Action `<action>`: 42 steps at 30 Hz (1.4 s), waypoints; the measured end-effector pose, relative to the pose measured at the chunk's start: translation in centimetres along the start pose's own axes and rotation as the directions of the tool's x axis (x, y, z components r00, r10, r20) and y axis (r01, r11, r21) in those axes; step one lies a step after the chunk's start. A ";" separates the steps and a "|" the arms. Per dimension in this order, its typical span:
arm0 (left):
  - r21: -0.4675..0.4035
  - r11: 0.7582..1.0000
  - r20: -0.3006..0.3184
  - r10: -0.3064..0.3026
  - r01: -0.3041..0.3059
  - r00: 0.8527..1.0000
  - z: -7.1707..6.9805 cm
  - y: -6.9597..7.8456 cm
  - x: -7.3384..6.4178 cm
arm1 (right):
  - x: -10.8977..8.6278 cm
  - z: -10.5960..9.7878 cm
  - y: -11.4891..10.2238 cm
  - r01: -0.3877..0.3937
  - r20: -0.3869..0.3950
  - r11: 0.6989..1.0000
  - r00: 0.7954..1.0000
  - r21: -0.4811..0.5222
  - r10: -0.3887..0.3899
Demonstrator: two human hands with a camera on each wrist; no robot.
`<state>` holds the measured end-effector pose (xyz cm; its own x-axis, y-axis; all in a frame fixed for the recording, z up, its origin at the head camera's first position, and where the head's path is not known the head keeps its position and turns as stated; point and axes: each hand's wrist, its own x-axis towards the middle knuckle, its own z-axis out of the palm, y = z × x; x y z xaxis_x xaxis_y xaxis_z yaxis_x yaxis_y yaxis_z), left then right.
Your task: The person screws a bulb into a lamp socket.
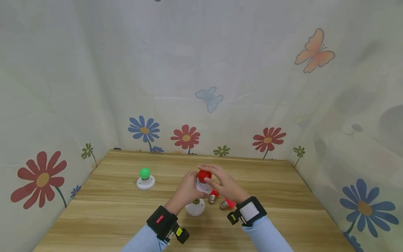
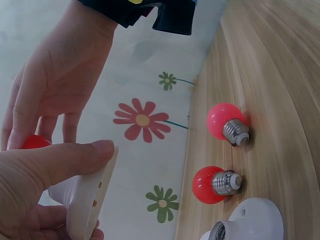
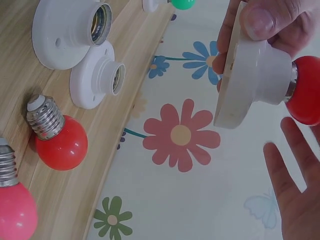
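Note:
My left hand (image 1: 188,185) grips a white lamp socket (image 1: 204,187) by its round base, raised above the table. A red bulb (image 1: 204,174) sits in that socket, its metal screw part showing at the rim in the right wrist view. The thumb and a finger of my right hand (image 1: 227,183) span the red bulb, while other fingers (image 3: 300,160) stretch out beside it. In the left wrist view the left thumb (image 2: 75,157) lies along the socket base, and most of the red bulb is hidden behind it.
Below the hands, a red bulb (image 3: 62,143) and a pinkish-red bulb (image 2: 224,121) lie on the wooden table (image 1: 110,210). Two bulbless white sockets (image 3: 60,35) stand close together there. Farther left stands a socket (image 1: 146,183) with a green bulb (image 1: 145,173). Flower-printed cloth surrounds the table.

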<state>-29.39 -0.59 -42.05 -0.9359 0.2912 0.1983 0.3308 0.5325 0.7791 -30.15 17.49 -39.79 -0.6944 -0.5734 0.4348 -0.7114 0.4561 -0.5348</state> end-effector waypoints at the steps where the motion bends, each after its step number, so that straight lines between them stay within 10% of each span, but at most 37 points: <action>1: 0.001 1.000 0.003 -0.002 0.002 1.000 0.0 0.0 0.0 | 0.1 0.0 0.0 -0.004 -0.011 1.000 1.000 -0.014 0.004; 12: -0.013 1.000 0.012 -0.010 0.010 1.000 0.1 0.1 0.0 | 0.5 0.4 0.2 -0.022 -0.084 0.996 0.996 -0.090 0.015; 22: -0.014 1.000 0.009 -0.011 0.011 1.000 0.1 -0.2 0.3 | 0.2 -0.1 0.2 0.078 0.017 0.997 0.997 0.024 -0.079; 42: -0.005 1.000 0.025 0.005 -0.005 1.000 0.2 0.0 0.2 | 0.5 0.4 -0.1 -0.001 -0.038 1.000 0.999 -0.016 0.000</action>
<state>-29.56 -0.39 -42.11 -0.9309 0.3136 0.1873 0.3348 0.5272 0.7810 -30.36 16.89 -39.87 -0.6983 -0.5470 0.4617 -0.7124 0.4677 -0.5233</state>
